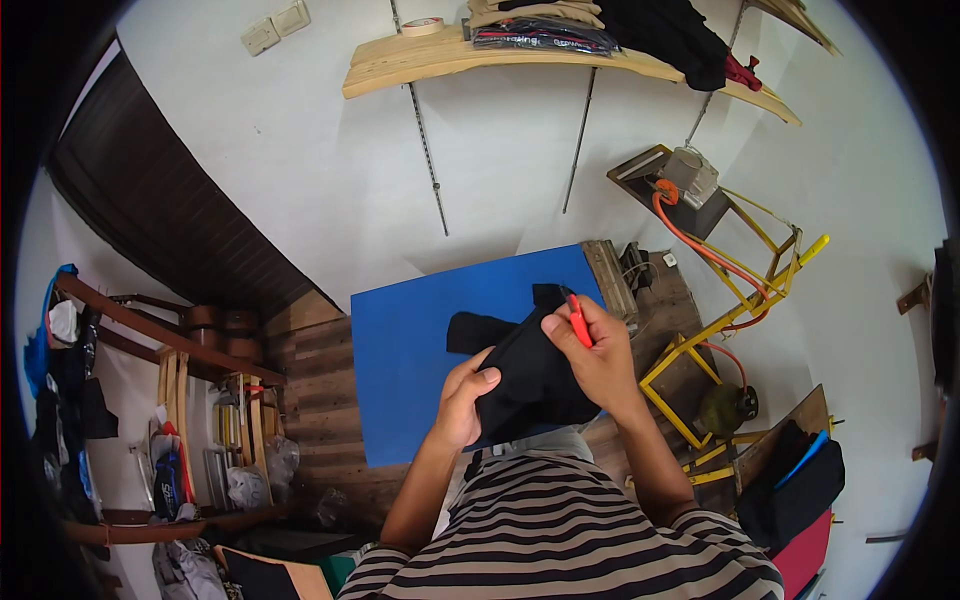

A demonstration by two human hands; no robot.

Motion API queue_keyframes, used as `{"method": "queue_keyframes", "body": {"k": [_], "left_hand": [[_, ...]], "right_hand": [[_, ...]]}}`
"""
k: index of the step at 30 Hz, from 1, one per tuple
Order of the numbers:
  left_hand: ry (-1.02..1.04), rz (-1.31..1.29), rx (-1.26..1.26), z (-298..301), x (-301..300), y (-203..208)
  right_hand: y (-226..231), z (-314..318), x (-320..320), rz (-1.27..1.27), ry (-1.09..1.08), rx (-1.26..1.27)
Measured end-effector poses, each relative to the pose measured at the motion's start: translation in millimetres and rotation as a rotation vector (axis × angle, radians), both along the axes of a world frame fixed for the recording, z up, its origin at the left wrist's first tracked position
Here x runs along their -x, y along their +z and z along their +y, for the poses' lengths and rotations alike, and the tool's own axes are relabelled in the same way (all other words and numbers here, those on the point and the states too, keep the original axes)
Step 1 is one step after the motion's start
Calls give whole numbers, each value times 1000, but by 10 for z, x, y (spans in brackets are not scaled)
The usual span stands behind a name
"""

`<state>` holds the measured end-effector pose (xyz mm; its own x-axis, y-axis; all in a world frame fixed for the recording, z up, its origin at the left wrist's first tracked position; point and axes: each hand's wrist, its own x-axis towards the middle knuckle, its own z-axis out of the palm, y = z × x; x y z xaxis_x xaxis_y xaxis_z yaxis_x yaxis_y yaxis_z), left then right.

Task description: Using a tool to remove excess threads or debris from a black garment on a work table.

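Note:
A black cloth garment [535, 385], bunched and folded, is held up in front of my body over the blue table top [400, 380]. My left hand [463, 398] grips its left edge, with the thumb on top of the cloth. In my right hand [600, 355] is a small red-handled tool [579, 322] with a thin dark tip pointing away from me. The tip is close to the garment's upper end; whether it touches the cloth cannot be made out. One flap of black cloth spreads left over the table. The fingers beneath the garment are hidden.
A wooden shelf [400, 65] with folded clothes and a tape roll [422, 26] spans the wall ahead. On the right stands a yellow metal frame [700, 335] with an orange hose [690, 240]. At left is a rack [170, 325] of mixed items, beside a dark door [150, 170].

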<state>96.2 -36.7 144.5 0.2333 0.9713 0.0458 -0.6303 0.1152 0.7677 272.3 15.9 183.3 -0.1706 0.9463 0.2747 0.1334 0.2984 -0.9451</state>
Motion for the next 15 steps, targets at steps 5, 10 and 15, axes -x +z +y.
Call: {"method": "queue_keyframes", "body": {"k": [5, 10, 15], "left_hand": [[11, 647, -162, -29, 206, -48], [43, 710, -376, -78, 268, -139], [84, 281, -347, -188, 200, -249]], "right_hand": [[33, 15, -84, 15, -75, -49], [46, 39, -199, -20, -81, 51], [-51, 90, -108, -17, -51, -5]]}}
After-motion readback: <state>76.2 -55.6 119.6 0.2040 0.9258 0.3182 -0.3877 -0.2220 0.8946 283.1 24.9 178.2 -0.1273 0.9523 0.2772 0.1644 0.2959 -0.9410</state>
